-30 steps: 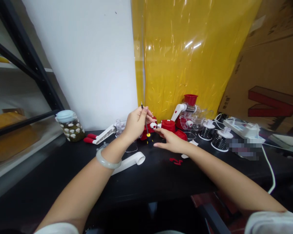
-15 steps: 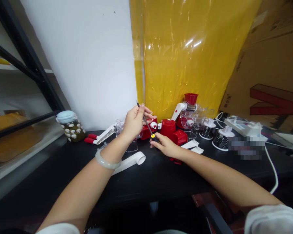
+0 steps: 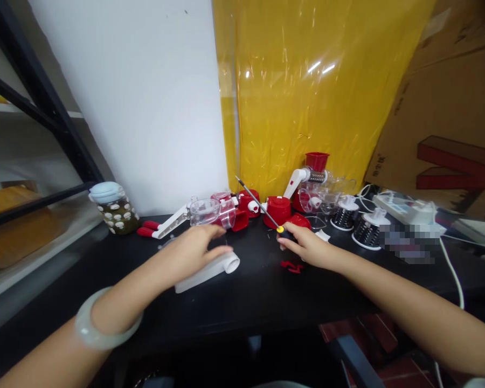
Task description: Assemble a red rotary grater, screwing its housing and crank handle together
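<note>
My right hand (image 3: 305, 245) is closed around the dark handle of a screwdriver (image 3: 258, 202), whose thin metal shaft points up and to the left. Thumb and fingers apart, my left hand (image 3: 204, 245) hovers at a white plastic crank arm (image 3: 208, 274) on the black table; whether it touches the arm I cannot tell. Small red pieces (image 3: 292, 267) lie below my right hand. Behind the hands stand a red base part (image 3: 278, 209) and a clear plastic housing (image 3: 205, 210) with red parts beside it.
At left is a jar with a blue lid (image 3: 113, 207), near a red-handled white crank (image 3: 172, 222). An assembled red and white rotary grater (image 3: 316, 175) stands back right. Grater drums (image 3: 369, 231), a power strip (image 3: 406, 210) and a cardboard box (image 3: 448, 108) are further right.
My left hand has left the screwdriver's shaft and moved down and left to the white crank arm. My right hand has shifted right and slightly down, still holding the screwdriver.
</note>
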A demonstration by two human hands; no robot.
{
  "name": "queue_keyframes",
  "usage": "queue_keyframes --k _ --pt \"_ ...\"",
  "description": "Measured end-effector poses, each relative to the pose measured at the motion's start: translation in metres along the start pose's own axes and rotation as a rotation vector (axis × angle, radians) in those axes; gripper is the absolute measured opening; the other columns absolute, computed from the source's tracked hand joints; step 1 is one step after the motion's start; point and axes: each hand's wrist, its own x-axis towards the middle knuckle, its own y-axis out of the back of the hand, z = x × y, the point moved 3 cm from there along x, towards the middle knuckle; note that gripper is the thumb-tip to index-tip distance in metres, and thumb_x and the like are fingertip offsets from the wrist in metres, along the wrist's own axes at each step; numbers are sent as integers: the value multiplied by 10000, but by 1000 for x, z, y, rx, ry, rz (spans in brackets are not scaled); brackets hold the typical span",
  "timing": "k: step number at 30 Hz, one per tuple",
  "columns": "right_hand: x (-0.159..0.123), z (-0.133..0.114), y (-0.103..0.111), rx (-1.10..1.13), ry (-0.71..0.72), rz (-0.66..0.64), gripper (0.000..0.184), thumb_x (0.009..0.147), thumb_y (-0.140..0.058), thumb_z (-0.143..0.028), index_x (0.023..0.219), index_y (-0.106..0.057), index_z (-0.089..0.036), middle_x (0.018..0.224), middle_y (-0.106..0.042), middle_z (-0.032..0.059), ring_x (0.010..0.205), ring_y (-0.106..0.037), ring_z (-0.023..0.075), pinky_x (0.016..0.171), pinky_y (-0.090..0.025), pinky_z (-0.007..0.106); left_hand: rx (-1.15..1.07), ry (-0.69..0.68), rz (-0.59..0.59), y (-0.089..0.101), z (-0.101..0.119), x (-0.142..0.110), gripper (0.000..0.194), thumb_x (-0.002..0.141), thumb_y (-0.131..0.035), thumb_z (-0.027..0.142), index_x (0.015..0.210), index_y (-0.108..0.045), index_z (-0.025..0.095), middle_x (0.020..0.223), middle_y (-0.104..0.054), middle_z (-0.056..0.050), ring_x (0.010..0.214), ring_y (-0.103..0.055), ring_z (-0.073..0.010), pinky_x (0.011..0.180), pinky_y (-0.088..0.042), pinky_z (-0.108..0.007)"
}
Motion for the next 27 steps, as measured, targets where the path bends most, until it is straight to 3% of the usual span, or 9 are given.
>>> queue_keyframes --k 4,7,9,12,17,22,27 --pt "-16 7 9 -62 -34 -20 243 952 -460 -440 887 -489 -209 825 -632 35 714 -595 166 654 -471 302 149 67 -88 -27 -21 -37 622 832 -634 455 1363 -532 149 1378 -586 -155 1242 -574 -321 1067 -431 -458" --pt "-22 12 10 -85 -50 -37 259 958 -438 -454 900 -492 -207 817 -632 32 676 -598 156 616 -486 294 143 69 -102 -45 -29 -42 640 838 -625 383 1415 -470 153 1415 -553 -153 1265 -556 -305 1068 -427 -432" --pt "-22 14 10 -105 -53 -42 264 961 -430 -455 905 -496 -205 821 -632 32 661 -602 151 606 -493 293 110 36 -85 -50 -32 -38 518 869 -572 338 1358 -530 172 1366 -596 -139 1232 -579 -293 1049 -435 -419" --pt "-20 16 11 -147 -40 -34 259 959 -439 -446 909 -512 -202 841 -638 39 694 -612 161 645 -503 308 17 20 -49 -46 -37 -26 352 905 -507 361 1193 -628 200 1195 -684 -114 1080 -651 -280 948 -482 -404" --pt "-14 16 15 -212 12 4 213 951 -474 -392 922 -555 -198 915 -651 62 826 -614 192 775 -502 350 -259 190 1 -32 -49 -15 293 868 -552 448 999 -594 189 917 -718 -68 810 -698 -259 733 -543 -379" --pt "-12 21 18 -254 38 53 200 950 -484 -359 1014 -583 -197 988 -660 82 894 -628 210 831 -510 381 -683 246 103 -35 -53 -18 295 834 -628 443 971 -517 207 970 -685 -48 894 -720 -259 699 -590 -369" --pt "-14 23 10 -339 108 118 155 952 -488 -292 1037 -587 -208 992 -674 83 910 -654 190 810 -536 333 -776 304 179 -38 -56 -22 322 838 -645 459 979 -516 201 978 -671 -46 844 -723 -229 672 -609 -352"
